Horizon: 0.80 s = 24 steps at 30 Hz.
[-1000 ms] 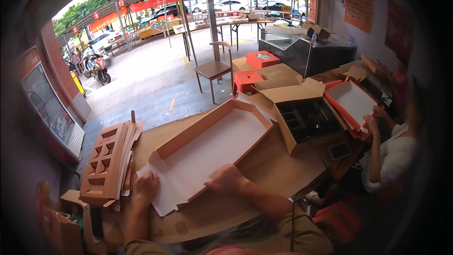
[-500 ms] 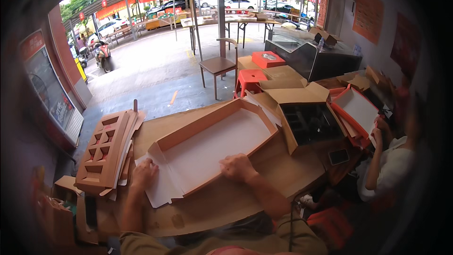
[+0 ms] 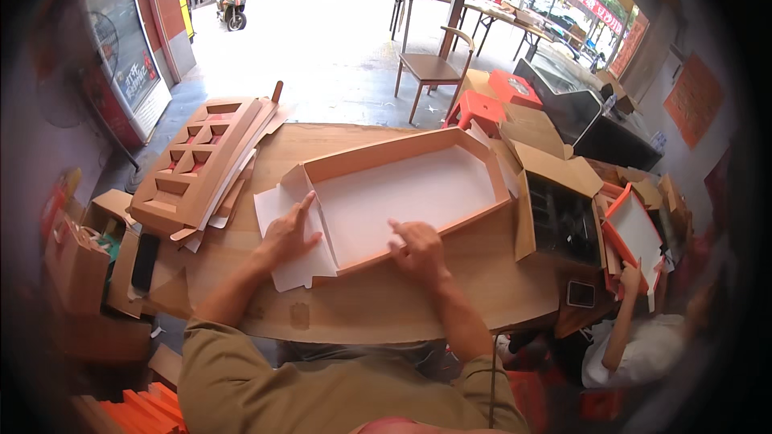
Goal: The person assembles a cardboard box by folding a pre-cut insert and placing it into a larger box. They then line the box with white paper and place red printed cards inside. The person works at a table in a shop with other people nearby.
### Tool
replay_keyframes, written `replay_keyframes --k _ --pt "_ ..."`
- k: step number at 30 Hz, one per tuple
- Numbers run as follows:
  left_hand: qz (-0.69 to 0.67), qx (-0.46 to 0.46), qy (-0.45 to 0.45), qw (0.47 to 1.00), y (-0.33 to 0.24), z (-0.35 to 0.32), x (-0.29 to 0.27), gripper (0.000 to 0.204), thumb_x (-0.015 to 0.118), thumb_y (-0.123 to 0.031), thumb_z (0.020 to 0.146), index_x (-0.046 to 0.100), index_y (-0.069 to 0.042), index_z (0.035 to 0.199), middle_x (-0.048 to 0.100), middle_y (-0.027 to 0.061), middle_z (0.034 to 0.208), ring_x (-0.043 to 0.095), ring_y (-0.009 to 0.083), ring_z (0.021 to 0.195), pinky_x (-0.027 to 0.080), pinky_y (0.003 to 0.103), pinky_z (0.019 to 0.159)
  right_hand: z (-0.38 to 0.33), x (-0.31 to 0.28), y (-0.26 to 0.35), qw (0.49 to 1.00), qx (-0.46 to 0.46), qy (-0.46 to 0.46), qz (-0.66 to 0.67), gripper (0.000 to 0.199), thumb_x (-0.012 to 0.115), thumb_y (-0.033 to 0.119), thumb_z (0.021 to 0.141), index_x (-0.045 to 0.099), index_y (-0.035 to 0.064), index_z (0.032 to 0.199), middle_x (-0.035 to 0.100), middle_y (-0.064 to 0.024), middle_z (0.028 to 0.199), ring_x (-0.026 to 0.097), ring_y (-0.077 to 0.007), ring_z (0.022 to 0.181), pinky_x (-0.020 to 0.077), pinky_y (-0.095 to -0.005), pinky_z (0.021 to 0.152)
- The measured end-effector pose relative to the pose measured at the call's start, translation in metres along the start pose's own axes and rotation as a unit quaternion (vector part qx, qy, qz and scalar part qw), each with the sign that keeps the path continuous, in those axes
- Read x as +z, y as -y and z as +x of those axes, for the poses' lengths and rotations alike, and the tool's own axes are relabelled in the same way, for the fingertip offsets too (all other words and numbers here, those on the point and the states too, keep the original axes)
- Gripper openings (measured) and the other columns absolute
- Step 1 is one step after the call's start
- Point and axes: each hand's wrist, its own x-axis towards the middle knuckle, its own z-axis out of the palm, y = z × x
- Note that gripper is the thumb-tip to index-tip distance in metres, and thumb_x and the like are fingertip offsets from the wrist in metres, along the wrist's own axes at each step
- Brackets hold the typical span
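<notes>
A shallow cardboard tray box (image 3: 410, 201) with a white inside and brown walls lies on the table before me. Its left end wall is folded outward, with white flaps (image 3: 281, 201) spread to the side. My left hand (image 3: 289, 235) rests on that end, index finger and thumb spread apart along the fold. At the near wall is my right hand (image 3: 420, 251), its index finger stretched over the inside and its thumb apart, close to the wall's edge. The other fingers of the right hand are partly hidden.
Brown compartment inserts (image 3: 193, 161) are stacked at the table's left. An open carton (image 3: 555, 209) with dark contents stands right of the tray box, near a phone (image 3: 581, 294). Another person's hand (image 3: 631, 277) holds an orange-edged box (image 3: 635, 225). A chair (image 3: 430, 68) stands beyond the wooden table (image 3: 354, 313).
The view has tilted down and shifted left. My left hand has opened and moved from the outer flap toward the fold. The right hand's index finger has straightened; it stays at the near wall.
</notes>
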Motion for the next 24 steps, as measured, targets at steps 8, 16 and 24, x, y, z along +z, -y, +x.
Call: replay_keyframes --k 8,16,24 --pt "-0.020 0.012 -0.007 1.000 -0.011 0.006 0.002 0.102 0.081 -0.029 0.090 0.023 -0.013 0.172 0.067 0.0215 0.115 0.072 0.0427 0.087 0.061 0.053 0.077 0.014 0.025 0.072 0.976 -0.168 0.140 -0.008 0.055 0.080 0.037 0.091 0.068 0.0111 0.138 0.072 -0.0061 0.115 0.072 -0.0238 0.101 0.0564 -0.0422 0.089" --pt "-0.054 -0.025 -0.026 0.998 -0.011 0.007 0.007 0.101 0.085 -0.025 0.088 0.026 -0.009 0.168 0.073 0.0198 0.126 0.074 0.0383 0.095 0.061 0.050 0.082 0.007 0.035 0.069 0.981 -0.171 0.092 0.005 0.041 0.082 0.027 0.089 0.067 0.0111 0.124 0.072 -0.0082 0.123 0.072 -0.0227 0.104 0.0572 -0.0402 0.087" --pt "-0.111 -0.005 -0.045 0.993 0.005 0.009 0.015 0.119 0.086 -0.019 0.083 0.009 -0.006 0.174 0.068 0.0259 0.143 0.055 0.0459 0.144 0.036 0.054 0.125 0.010 0.029 0.071 0.983 -0.160 0.084 0.021 0.041 0.082 0.024 0.088 0.068 0.0130 0.125 0.064 -0.0171 0.147 0.072 -0.0285 0.113 0.0579 -0.0443 0.095"
